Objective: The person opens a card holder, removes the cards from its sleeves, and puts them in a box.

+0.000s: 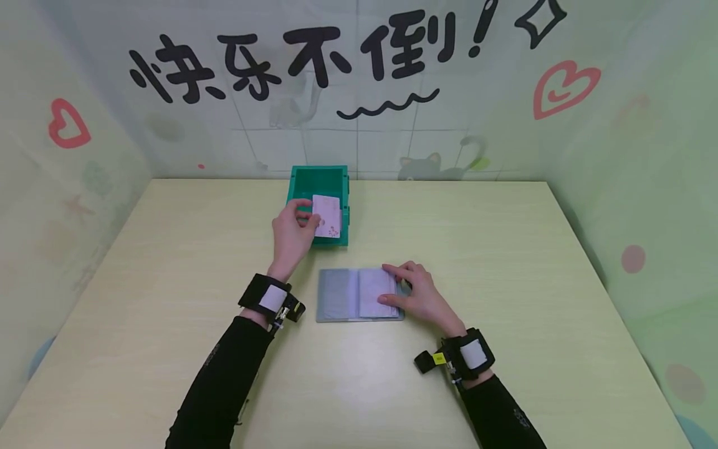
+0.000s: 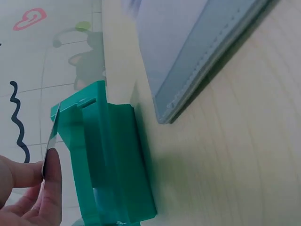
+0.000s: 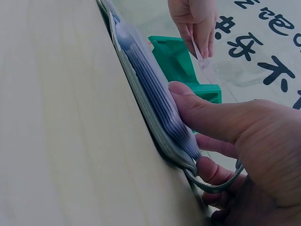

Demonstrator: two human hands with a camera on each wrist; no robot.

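My left hand (image 1: 294, 232) pinches a pink patterned card (image 1: 327, 216) by its left edge, over the green bin (image 1: 346, 187). The left wrist view shows this card (image 2: 52, 134) edge-on between thumb and fingers. Lying open on the table is a grey-blue card holder (image 1: 335, 294) with clear sleeve pages. My right hand (image 1: 416, 290) is at its right side, gripping the page edges. In the right wrist view the thumb rests on top of the page stack (image 3: 153, 89), fingertips at its edge beside a strap loop (image 3: 214, 189).
The bin stands at the back of the pale wooden table (image 1: 224, 237), close to the printed back wall (image 1: 185, 134). Side panels rise at left and right. A black camera band sits on each wrist.
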